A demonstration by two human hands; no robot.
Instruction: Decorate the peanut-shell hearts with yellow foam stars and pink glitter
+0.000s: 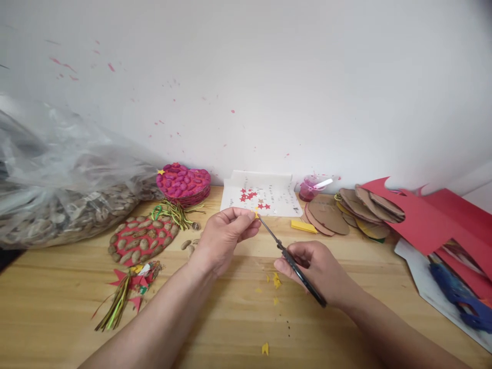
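At far left, a clear bag [96, 177] of peanuts slumps on the table [49, 302]. Near left lies a ribbon tassel [115, 300]; just beyond it, a red board [128, 237] is studded with peanuts, and a pink heart [182, 182] sits farther off by the wall.

At centre, your left hand [226, 233] pinches a small yellow piece [255, 212], seemingly star-shaped, between thumb and forefinger, raised above the table. Keep that pinch light and well back from the edge being trimmed. Behind it, red stars [251, 196] lie on a white sheet [284, 207]; nearer, yellow scraps [276, 280] dot the wood.

Right of the piece, the scissors [290, 259] slant from near right toward it, their tip at or just beside its edge; whether the blades part is too small to tell. Your right hand [313, 264] is closed around the handles. Short snips with the tip should suit so small a piece best; turning the paper rather than the scissors helps keep corners crisp, and fingertips should stay off the blade line.

Farther right are cardboard discs [328, 215] and red paper [418, 225].
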